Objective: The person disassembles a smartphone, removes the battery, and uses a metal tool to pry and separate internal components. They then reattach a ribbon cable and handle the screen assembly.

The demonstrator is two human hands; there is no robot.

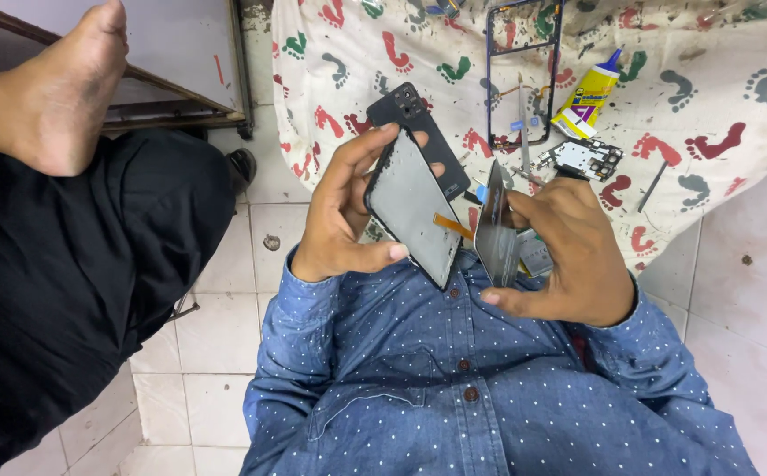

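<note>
Right now we are holding an opened smartphone (418, 189) up in front of our chest, above our blue dotted shirt (480, 388). Our left hand (344, 207) is gripping the phone body, with the thumb pressing along its lower edge and the fingers curling over its top, so the grey inner side of the phone is facing us and the black back with its camera block is showing behind. Our right hand (568, 256) is closed around a thin grey panel (493, 231), pinching it on edge just beside the phone. An orange flex ribbon (452, 226) is running between the phone and the panel, joining the two. Beyond our hands, a white cloth printed with coloured footprints (709, 115) is lying spread on the pale tiled floor (216, 335). On that cloth, a dark blue phone frame (524, 75) is lying flat, with a yellow glue tube (588, 99) just beside it and a small circuit board (584, 159) near the tube's lower end, close above our right hand. To the left, well apart from the phone, another person's bare foot (70, 88) and black trouser leg (75, 282) are filling that side of the view.
</note>
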